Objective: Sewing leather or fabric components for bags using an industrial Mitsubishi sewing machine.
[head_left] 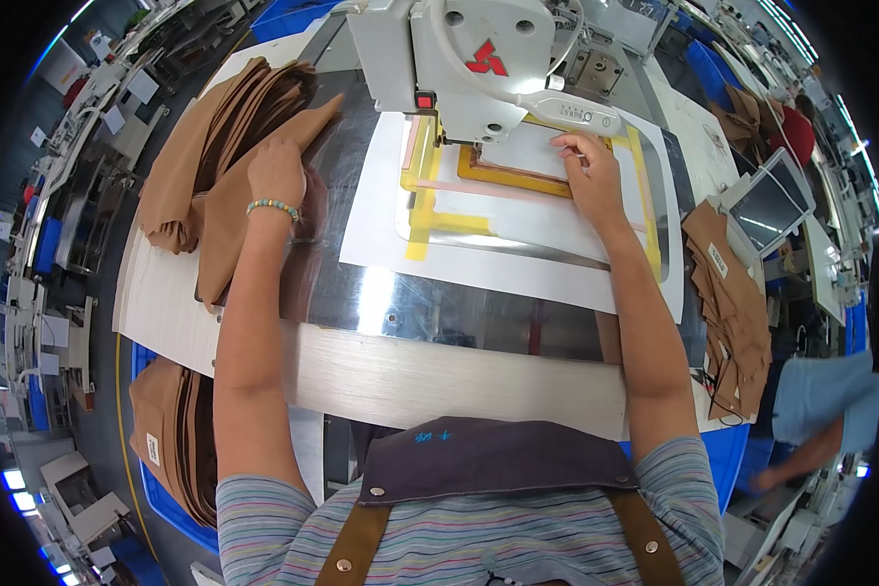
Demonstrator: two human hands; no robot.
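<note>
My left hand point(277, 176) is closed on a brown fabric piece point(230, 230) at the left of the machine bed, beside a thick stack of folded brown fabric point(190, 142). Its fingertips are partly hidden, and a corner of the piece sticks out past them. My right hand point(594, 181) rests over the right end of a yellow-edged frame point(513, 176) under the sewing machine head point(479, 73). Its fingers are loosely bent, with the thumb apart, and nothing shows in them. White sheets point(518, 269) with yellow tape lie under the frame.
A shiny metal plate point(410, 308) covers the table in front of me. More brown pieces point(728, 303) lie at the right, near a tablet-like screen point(767, 205). A blue bin point(156, 479) with brown fabric stands lower left. At the right edge a person's arm point(806, 454) shows.
</note>
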